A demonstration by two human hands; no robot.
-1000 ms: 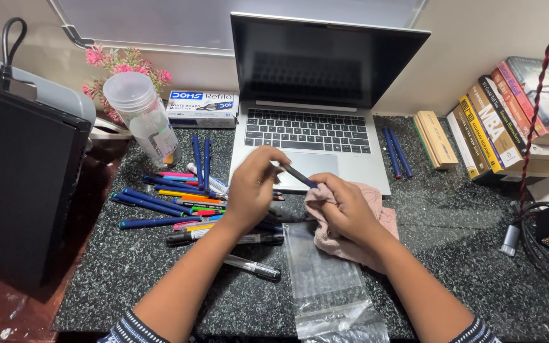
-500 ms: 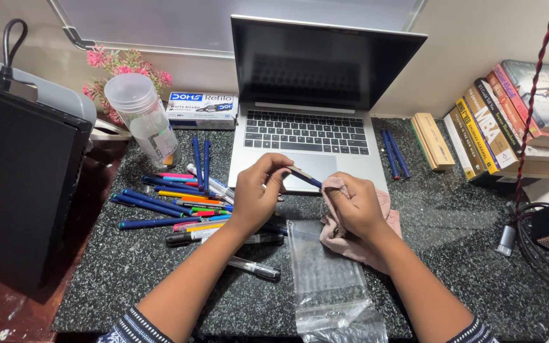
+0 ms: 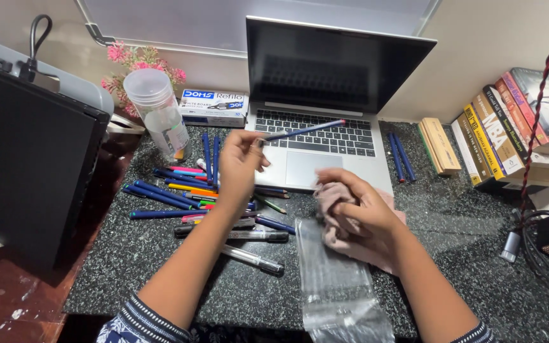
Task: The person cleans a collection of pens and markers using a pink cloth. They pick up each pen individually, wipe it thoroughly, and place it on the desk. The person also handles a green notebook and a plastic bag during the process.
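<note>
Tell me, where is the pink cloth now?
In the head view, the pink cloth lies right of centre under the right hand, just in front of the laptop and beside the clear plastic bag.

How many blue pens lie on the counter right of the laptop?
2. Both blue pens lie side by side between the laptop and the tan box; none look hidden there.

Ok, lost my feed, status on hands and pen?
Left hand holds blue pen over laptop. Right hand grips pink cloth. Nothing obstructing.
</note>
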